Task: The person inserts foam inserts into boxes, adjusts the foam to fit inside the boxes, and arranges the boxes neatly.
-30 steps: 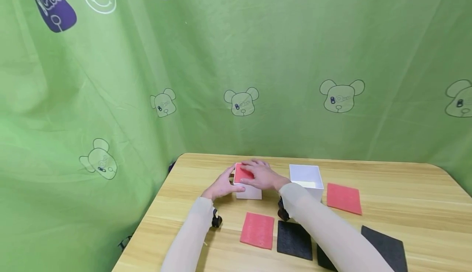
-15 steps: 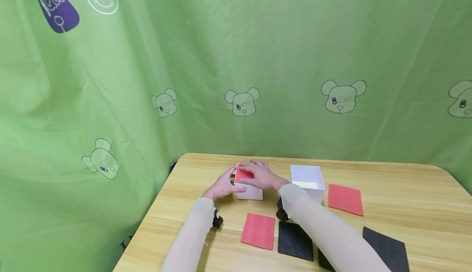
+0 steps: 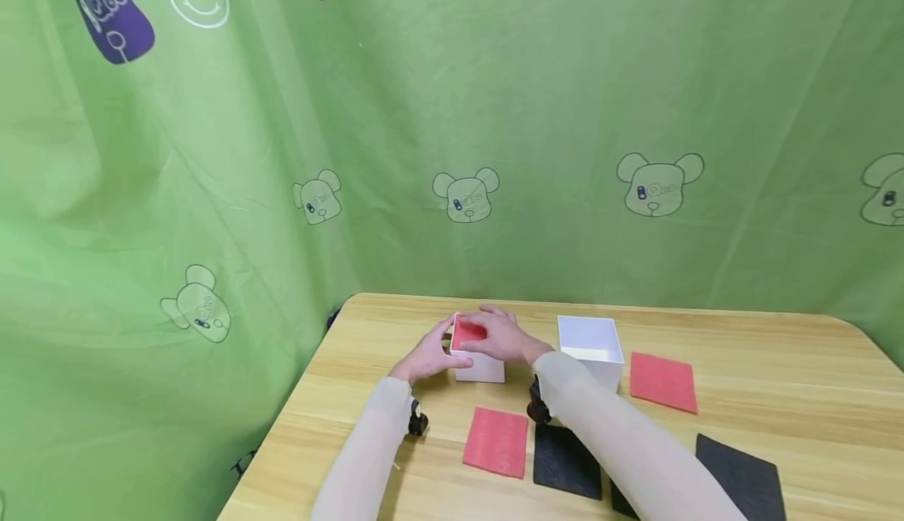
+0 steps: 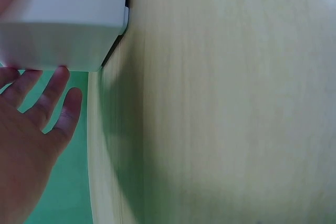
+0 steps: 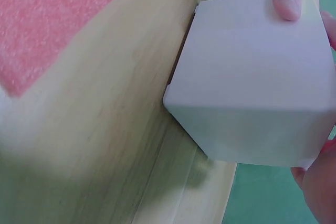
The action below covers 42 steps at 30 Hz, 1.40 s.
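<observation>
Currently, the left hand [image 3: 428, 356] rests against the left side of a white box [image 3: 480, 366] standing on the desk [image 3: 763, 348], its thumb on the near left corner of the rim and its fingers spread and nearly straight. The right hand [image 3: 503, 336] lies flat over the top of the same box, fingers extended, pressing a red foam sheet [image 3: 466, 333] into the opening. The box stands near the desk's far edge, left of centre.

A second white box [image 3: 592, 346], open at the top, stands just to the right. Further sheets lie flat on the desk: a red sheet [image 3: 497, 441] in front of the first box, another red sheet [image 3: 663, 381] right of the second box, and black sheets [image 3: 567, 461] nearer the person.

No brand, label or readable writing shows on the boxes or sheets. A green curtain [image 3: 452, 113] printed with bear heads and a smiley face hangs behind.
</observation>
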Each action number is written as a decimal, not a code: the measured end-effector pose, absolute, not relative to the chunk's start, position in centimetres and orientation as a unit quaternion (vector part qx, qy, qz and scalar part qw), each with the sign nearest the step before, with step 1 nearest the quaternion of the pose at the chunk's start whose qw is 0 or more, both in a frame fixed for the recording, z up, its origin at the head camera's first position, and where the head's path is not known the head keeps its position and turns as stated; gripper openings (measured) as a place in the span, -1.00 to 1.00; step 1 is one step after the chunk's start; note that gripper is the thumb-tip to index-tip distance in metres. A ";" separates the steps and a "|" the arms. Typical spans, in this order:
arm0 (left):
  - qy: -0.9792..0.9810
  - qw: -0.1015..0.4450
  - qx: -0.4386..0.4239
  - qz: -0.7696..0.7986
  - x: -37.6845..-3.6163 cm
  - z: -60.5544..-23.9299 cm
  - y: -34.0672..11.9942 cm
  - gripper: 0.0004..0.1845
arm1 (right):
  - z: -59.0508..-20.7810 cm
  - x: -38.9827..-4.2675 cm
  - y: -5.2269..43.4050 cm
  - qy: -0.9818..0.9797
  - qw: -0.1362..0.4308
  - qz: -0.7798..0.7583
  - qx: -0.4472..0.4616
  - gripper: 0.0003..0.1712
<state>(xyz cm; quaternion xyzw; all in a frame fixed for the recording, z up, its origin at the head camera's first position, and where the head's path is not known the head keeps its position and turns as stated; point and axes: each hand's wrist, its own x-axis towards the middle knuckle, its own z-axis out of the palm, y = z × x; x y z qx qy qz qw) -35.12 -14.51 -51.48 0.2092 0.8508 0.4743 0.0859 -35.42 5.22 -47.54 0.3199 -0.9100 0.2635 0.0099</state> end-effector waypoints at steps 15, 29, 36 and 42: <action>0.845 0.097 0.205 0.484 -34.8 -51.3 -14.4 0.11 | -47.5 -35.4 6.5 -0.918 0.013 0.260 0.299 -0.33; 0.851 0.096 0.186 0.483 -34.6 -51.4 -14.3 0.15 | -47.1 -35.0 8.3 -0.920 0.007 0.262 0.293 -0.29; 0.850 0.093 0.183 0.485 -34.7 -51.3 -14.4 0.15 | -46.8 -35.0 9.3 -0.926 0.010 0.250 0.283 -0.29; 0.851 0.095 0.185 0.482 -34.7 -51.3 -14.4 0.15 | -47.0 -35.0 9.5 -0.927 0.002 0.251 0.278 -0.29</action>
